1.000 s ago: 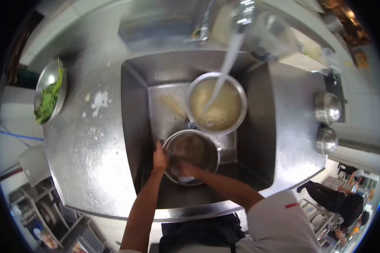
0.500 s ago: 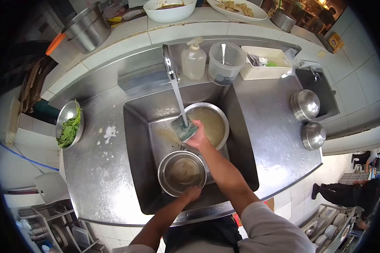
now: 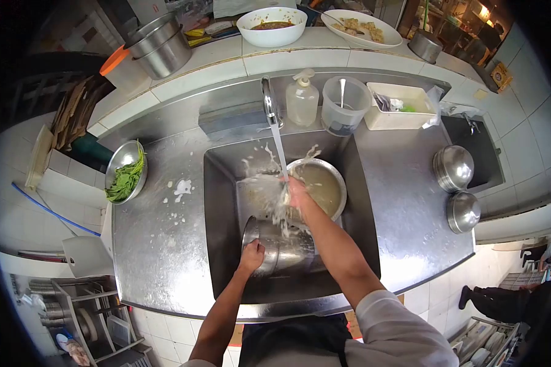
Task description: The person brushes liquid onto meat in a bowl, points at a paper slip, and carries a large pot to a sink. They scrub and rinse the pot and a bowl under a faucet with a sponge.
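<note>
The left hand (image 3: 254, 252) grips a tilted, round, silver metal pot (image 3: 288, 255), best held steady; at its twelve o'clock, clear water (image 3: 279, 144) hits the right hand (image 3: 296, 193), grasp unclear.

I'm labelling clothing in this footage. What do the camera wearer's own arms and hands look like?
The left hand and right hand are ungloved, though spray blurs the right one. Both forearms are bare, with no watch visible. The right sleeve is short, loose and whitish; only a pale edge of the left sleeve shows.
</note>
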Available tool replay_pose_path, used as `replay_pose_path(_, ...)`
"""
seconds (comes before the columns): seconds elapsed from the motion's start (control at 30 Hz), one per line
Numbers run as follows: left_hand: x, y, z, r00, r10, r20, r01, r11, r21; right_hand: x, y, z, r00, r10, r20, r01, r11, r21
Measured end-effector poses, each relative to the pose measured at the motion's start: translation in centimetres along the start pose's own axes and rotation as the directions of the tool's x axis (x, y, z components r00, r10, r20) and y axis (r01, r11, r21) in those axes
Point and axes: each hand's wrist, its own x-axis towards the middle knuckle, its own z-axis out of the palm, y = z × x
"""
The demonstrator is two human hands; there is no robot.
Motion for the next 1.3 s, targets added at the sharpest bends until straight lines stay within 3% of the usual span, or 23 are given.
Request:
replay_pose_path(0.13, -0.3, 2.1, -1.2, 0.989, -0.036, -0.146, 0.023, 0.996, -0.087, 2.6, 1.5, -0.3, 0.966, -0.202, -0.162, 0.11, 0.886, -0.451)
replay_pose_path(0.17, -0.1, 2.6, -1.2, 0.975, -0.035, -0.219, 0.011, 0.994, -0.111, 2.7, 2.1, -0.7, 0.965, -0.204, -0.167, 0.11, 0.888, -0.447)
replay_pose_path(0.23, 0.7, 4.5, -2.6, 0.968, 0.006, -0.249, -0.025, 0.997, -0.072, -1.9, 2.5, 0.2, 0.882, -0.47, -0.03, 0.302, 0.613, -0.73)
replay_pose_path(0.3, 1.9, 6.0, -4.2, 0.968, -0.014, -0.252, 0.009, 1.0, -0.023, -4.1, 1.5, -1.0, 0.849, -0.525, -0.061, 0.299, 0.572, -0.764)
replay_pose_path(0.37, 3.1, 7.2, -5.4, 0.949, 0.048, -0.311, -0.052, 0.999, -0.008, -8.0, -1.9, -3.3, 0.728, -0.602, 0.328, 0.593, 0.313, -0.742)
replay_pose_path(0.43, 4.7, 7.8, -6.1, 0.947, 0.076, -0.312, -0.078, 0.997, 0.008, -11.3, -6.2, -5.6, 0.513, -0.795, 0.324, 0.688, 0.155, -0.709)
replay_pose_path(0.47, 5.2, 9.1, -6.9, 0.931, 0.106, -0.35, -0.106, 0.994, 0.018, -12.2, -8.6, -7.5, 0.36, -0.864, 0.352, 0.604, -0.072, -0.794)
replay_pose_path(0.5, 5.9, 10.3, -7.2, 0.912, 0.134, -0.388, -0.134, 0.991, 0.028, -13.4, -10.5, -8.8, 0.294, -0.895, 0.336, 0.591, -0.106, -0.8)
replay_pose_path(0.53, 7.2, 11.4, -7.2, 0.912, 0.15, -0.382, -0.149, 0.988, 0.032, -15.0, -13.9, -11.1, 0.311, -0.903, 0.296, 0.316, -0.195, -0.928)
replay_pose_path(0.57, 8.5, 12.0, -6.9, 0.9, 0.149, -0.409, -0.15, 0.988, 0.029, -15.5, -14.6, -12.0, 0.306, -0.905, 0.294, 0.315, -0.195, -0.929)
replay_pose_path(0.63, 10.7, 12.6, -6.5, 0.884, 0.141, -0.445, -0.142, 0.989, 0.032, -15.6, -15.1, -12.0, 0.126, -0.879, 0.459, -0.219, -0.476, -0.852)
replay_pose_path(0.7, 12.7, 13.1, -6.4, 0.832, 0.162, -0.53, -0.179, 0.984, 0.019, -14.6, -13.4, -11.1, 0.207, -0.863, 0.46, -0.039, -0.477, -0.878)
replay_pose_path(0.77, 13.3, 14.0, -7.4, 0.84, 0.104, -0.532, -0.151, 0.987, -0.046, -11.8, -9.6, -10.1, 0.541, -0.715, 0.444, 0.554, -0.094, -0.827)
replay_pose_path(0.83, 13.5, 14.0, -8.0, 0.845, 0.049, -0.532, -0.123, 0.987, -0.105, -10.0, -6.1, -7.8, 0.522, -0.785, 0.334, 0.596, 0.055, -0.801)
replay_pose_path(0.87, 13.5, 13.4, -8.2, 0.843, 0.021, -0.538, -0.135, 0.976, -0.173, -10.1, -5.0, -6.0, 0.368, -0.871, 0.324, 0.413, -0.159, -0.897)
replay_pose_path(0.9, 13.6, 12.8, -8.4, 0.839, -0.009, -0.544, -0.145, 0.96, -0.241, -10.3, -4.6, -4.1, 0.369, -0.869, 0.33, 0.427, -0.157, -0.891)
replay_pose_path(0.97, 14.0, 11.2, -7.6, 0.838, 0.004, -0.546, -0.194, 0.937, -0.29, -10.8, -3.2, -1.0, 0.28, -0.696, 0.661, 0.314, -0.585, -0.748)
replay_pose_path(1.0, 13.8, 10.9, -7.0, 0.841, 0.028, -0.541, -0.253, 0.903, -0.347, -10.1, -2.5, 0.5, 0.282, -0.693, 0.663, 0.322, -0.583, -0.746)
replay_pose_path(1.07, 12.4, 11.0, -6.7, 0.859, 0.027, -0.51, -0.199, 0.937, -0.285, -7.9, -3.0, 3.2, 0.462, -0.666, 0.586, 0.53, -0.322, -0.784)
replay_pose_path(1.1, 11.2, 11.3, -6.4, 0.883, 0.021, -0.469, -0.14, 0.965, -0.222, -7.8, -4.8, 3.7, 0.463, -0.664, 0.586, 0.534, -0.319, -0.783)
replay_pose_path(1.13, 9.6, 12.5, -6.3, 0.867, 0.03, -0.497, -0.177, 0.952, -0.251, -8.0, -7.6, 4.1, 0.758, -0.426, 0.494, 0.468, -0.173, -0.867)
replay_pose_path(1.17, 8.8, 12.3, -5.7, 0.87, 0.028, -0.493, -0.172, 0.953, -0.25, -8.3, -8.9, 3.9, 0.932, -0.105, 0.346, 0.341, -0.063, -0.938)
replay_pose_path(1.3, 7.2, 11.6, -3.8, 0.821, 0.376, -0.429, -0.393, 0.918, 0.053, -6.0, -8.3, 1.0, 0.943, -0.173, 0.285, 0.31, 0.142, -0.94)
